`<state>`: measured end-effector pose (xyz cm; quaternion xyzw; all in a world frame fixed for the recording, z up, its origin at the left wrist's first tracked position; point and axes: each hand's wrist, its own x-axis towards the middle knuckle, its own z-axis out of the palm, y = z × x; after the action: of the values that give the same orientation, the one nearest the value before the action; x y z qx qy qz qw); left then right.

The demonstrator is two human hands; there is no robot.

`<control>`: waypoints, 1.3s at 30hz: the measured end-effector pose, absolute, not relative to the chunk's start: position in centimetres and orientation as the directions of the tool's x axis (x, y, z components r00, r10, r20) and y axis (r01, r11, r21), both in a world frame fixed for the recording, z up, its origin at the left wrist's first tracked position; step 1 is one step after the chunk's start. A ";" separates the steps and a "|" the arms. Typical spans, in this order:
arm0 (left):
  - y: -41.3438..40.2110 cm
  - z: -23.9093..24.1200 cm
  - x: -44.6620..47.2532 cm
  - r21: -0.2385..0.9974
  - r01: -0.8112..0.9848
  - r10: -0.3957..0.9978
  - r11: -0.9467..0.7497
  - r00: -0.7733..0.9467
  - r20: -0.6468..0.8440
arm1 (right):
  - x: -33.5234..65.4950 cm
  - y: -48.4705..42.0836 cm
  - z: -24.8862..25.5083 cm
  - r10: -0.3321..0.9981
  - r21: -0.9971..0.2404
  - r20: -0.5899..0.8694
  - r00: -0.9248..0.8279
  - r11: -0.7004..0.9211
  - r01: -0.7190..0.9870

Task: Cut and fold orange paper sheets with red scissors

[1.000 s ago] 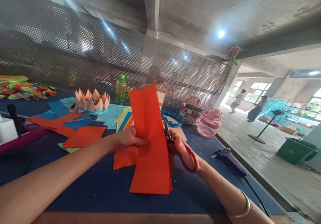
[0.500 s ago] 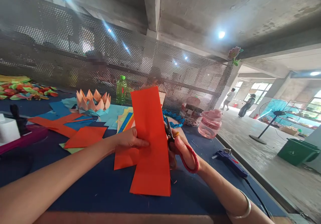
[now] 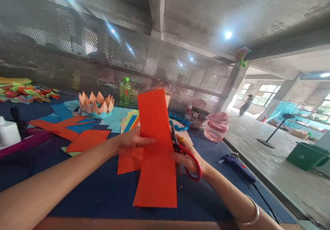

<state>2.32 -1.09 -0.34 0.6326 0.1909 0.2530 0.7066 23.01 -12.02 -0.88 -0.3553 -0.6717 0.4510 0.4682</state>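
An upright strip of orange-red paper (image 3: 157,147), creased across its middle, is gripped at its left edge by my left hand (image 3: 131,139), thumb across the front. My right hand (image 3: 189,156) holds scissors (image 3: 196,166) with red handle loops and dark blades pointing up along the paper's right edge. My right thumb also presses on that edge, so both hands touch the paper. The right fingers are partly hidden behind the scissors and paper. Another orange-red sheet (image 3: 130,161) lies on the table below my left hand.
Nearby on the blue table (image 3: 90,195) are a folded paper ring (image 3: 96,103), orange and blue sheets (image 3: 87,140), a green bottle (image 3: 125,92) and a pink-lidded jar (image 3: 216,128). A blue glue gun (image 3: 238,166) with a cord lies right. Beyond stand a fan (image 3: 279,123) and a walking person (image 3: 246,105).
My right thumb has moved from the scissor handle onto the paper's edge. The paper has shifted slightly, its lower end nearer me. In the background, one of two people is out of sight.
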 end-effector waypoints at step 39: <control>-0.7 0.8 2.3 0.936 -0.350 0.831 0.022 0.528 0.178 | 22.9 -12.6 -1.3 0.915 -0.950 0.227 -0.333 0.283 0.131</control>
<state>2.30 -0.74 0.76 0.5485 0.2190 0.4337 0.6805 22.85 -12.61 -1.32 -0.3867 -0.6766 0.4569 0.4288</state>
